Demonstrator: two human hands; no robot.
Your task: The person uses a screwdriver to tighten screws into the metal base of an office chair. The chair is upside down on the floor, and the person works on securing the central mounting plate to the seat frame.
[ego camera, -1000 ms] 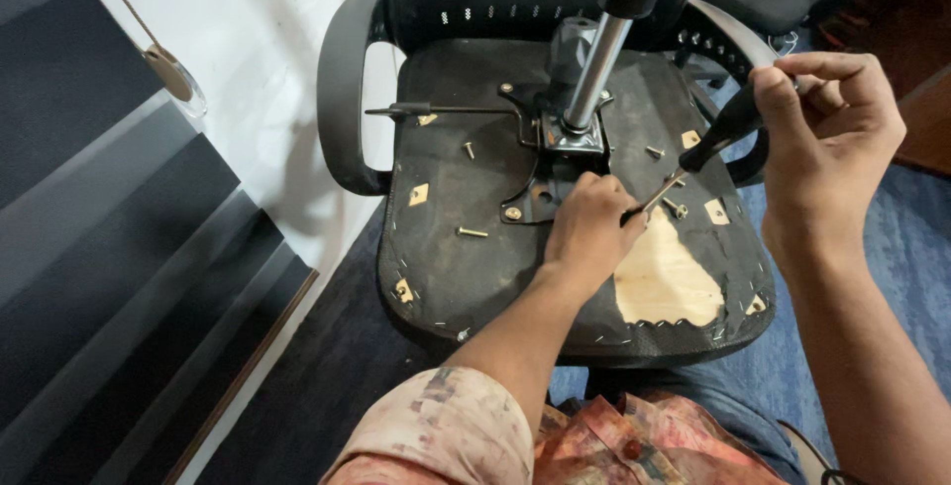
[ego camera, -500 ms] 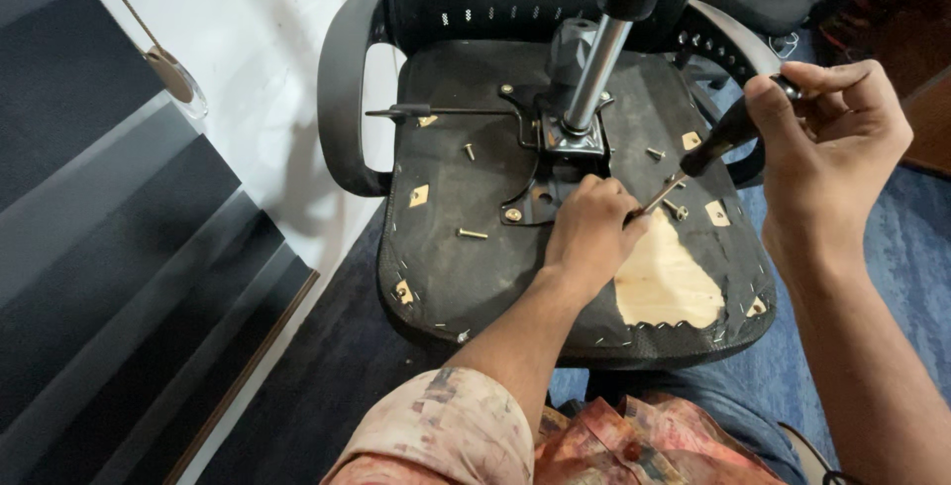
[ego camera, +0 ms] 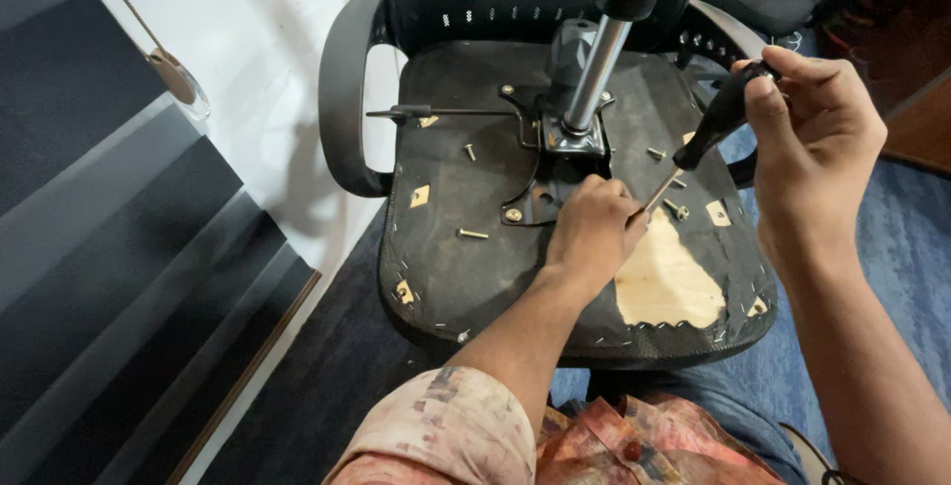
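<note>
An office chair lies upturned, its black seat underside (ego camera: 466, 277) facing me. A metal gas cylinder (ego camera: 592, 79) rises from the black mounting plate (ego camera: 540, 173) at the middle. My right hand (ego camera: 817, 138) grips the black handle of a screwdriver (ego camera: 708, 133), whose shaft slants down to my left hand. My left hand (ego camera: 592, 227) rests on the seat beside the plate, fingers pinched around the screwdriver tip; what it pinches is hidden. Loose brass-coloured bolts (ego camera: 473, 234) lie scattered on the seat.
A torn patch shows bare plywood (ego camera: 669, 282) at the seat's right. The chair's left armrest (ego camera: 347, 99) curves out over a white floor. Dark grey steps (ego camera: 119, 277) fill the left side. Blue carpet (ego camera: 921, 237) lies at right.
My right hand has tipped the screwdriver handle slightly and shifted a little to the right. My left hand stays at the tip.
</note>
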